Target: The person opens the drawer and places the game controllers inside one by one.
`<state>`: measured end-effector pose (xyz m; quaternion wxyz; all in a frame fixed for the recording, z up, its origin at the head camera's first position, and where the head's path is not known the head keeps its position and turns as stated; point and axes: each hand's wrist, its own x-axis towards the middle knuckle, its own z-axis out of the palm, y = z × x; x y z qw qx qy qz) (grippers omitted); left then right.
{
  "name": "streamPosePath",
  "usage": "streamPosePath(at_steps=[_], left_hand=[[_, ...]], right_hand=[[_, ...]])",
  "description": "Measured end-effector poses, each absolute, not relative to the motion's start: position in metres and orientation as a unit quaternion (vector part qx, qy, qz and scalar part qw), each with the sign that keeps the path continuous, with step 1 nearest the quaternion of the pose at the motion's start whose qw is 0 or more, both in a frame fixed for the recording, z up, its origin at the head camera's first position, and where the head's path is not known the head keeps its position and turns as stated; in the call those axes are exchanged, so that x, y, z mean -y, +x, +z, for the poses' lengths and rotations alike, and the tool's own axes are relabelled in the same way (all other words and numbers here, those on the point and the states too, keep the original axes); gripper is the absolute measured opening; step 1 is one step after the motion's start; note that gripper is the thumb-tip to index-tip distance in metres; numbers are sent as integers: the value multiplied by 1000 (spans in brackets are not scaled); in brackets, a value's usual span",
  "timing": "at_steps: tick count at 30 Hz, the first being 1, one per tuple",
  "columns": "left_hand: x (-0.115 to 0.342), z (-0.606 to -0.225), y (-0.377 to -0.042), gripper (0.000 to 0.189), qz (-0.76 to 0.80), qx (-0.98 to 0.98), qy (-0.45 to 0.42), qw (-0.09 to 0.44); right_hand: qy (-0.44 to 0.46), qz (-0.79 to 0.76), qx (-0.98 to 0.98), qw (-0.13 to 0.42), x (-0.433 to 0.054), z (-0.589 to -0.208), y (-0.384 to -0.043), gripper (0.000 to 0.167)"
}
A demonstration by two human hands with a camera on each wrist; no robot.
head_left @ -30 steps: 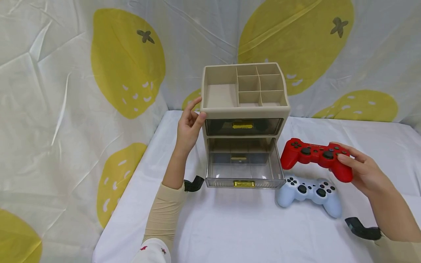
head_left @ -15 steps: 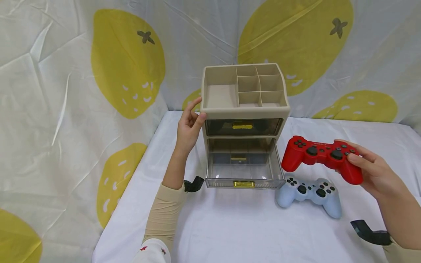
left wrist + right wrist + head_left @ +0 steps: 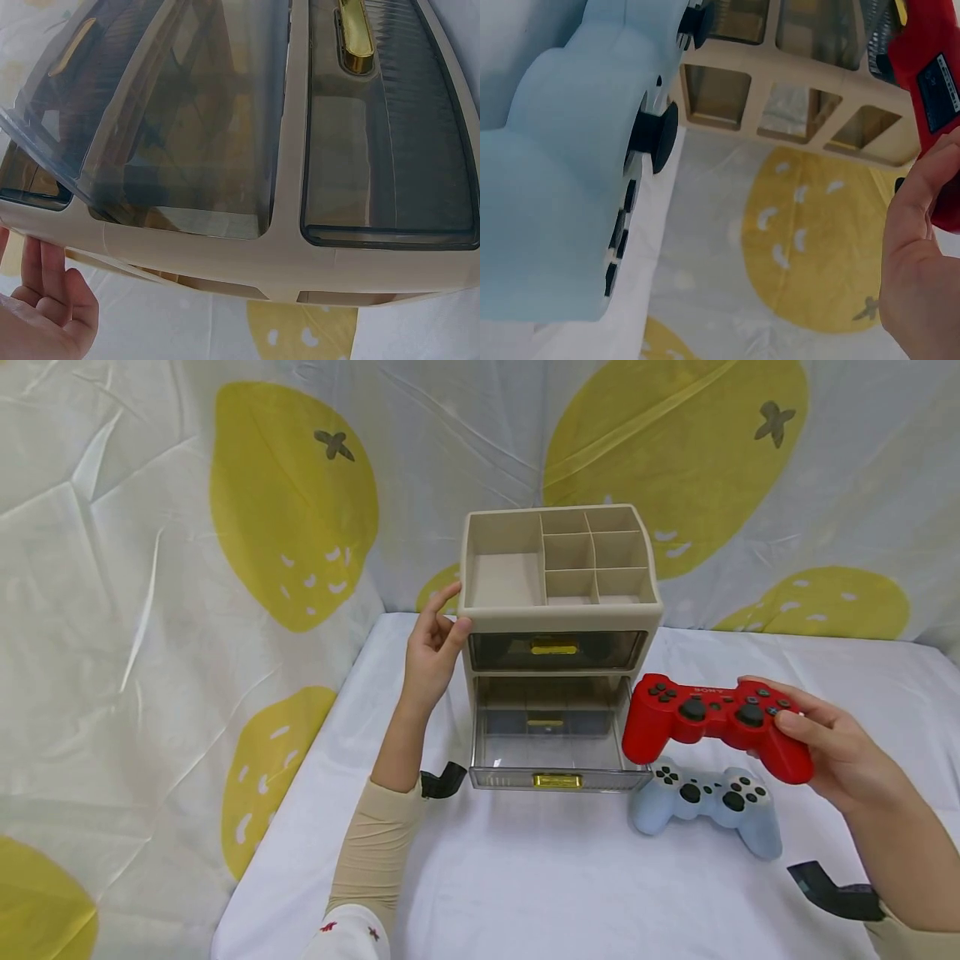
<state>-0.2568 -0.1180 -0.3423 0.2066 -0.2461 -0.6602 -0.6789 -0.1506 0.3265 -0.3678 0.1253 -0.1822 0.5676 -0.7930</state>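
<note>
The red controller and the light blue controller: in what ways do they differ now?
The right hand holds the red controller; the light blue controller lies on the white cloth. In the head view, the red controller covers part of the open drawer, while the light blue controller appears lower. Both have two black thumbsticks and a similar outline.

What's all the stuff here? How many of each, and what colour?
Drawer box: one, beige, on the table
Open drawer: one, clear, in the box
Shut drawers: two, dark see-through, above and below it
Handles: three, gold, on drawer fronts
Held controller: one, red, at right
Other controller: one, light blue, on the table
Lemon cloth: count unclear, white and yellow, behind
Wrist pieces: two, black, by the wrists
Sleeves: two, mostly beige, on the arms
Left hand: one, touching the box
Right hand: one, holding the red controller
</note>
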Motion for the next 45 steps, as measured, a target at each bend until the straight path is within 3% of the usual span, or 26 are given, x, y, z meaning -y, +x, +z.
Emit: streamPosePath(at_steps=[13, 26, 45], left_hand=[[116, -342, -257, 78, -676, 661, -248, 210], [111, -318, -235, 78, -679, 660, -256, 195], [110, -316, -233, 81, -679, 661, -255, 193]], right_hand=[[-188, -804, -539, 167, -292, -366, -156, 44], [-175, -776, -582, 168, -251, -359, -162, 40], [-129, -749, -633, 151, -204, -336, -162, 37]])
